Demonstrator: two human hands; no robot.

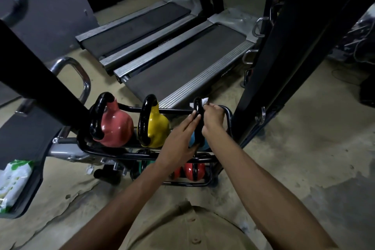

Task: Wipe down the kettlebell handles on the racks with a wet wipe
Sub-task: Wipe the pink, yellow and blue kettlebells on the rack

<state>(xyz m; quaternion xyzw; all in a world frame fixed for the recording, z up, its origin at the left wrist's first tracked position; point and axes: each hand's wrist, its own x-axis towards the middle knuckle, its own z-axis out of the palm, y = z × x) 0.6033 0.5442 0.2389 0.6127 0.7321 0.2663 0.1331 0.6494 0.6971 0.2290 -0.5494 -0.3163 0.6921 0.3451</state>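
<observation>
right hand pinches the limp wet wipe round the stiff, slick handle of the probably heavy blue kettlebell, left hand flat-fingered, steadying it.

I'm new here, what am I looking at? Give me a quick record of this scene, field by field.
Activity: wiping a kettlebell handle
Right hand: holds wet wipe round the black handle of the blue kettlebell
Left hand: straight fingers touch the same handle
Top rack: pink kettlebell, yellow kettlebell, blue kettlebell
Lower shelf: red kettlebell
Far left: wipes pack
Behind: two treadmills
</observation>
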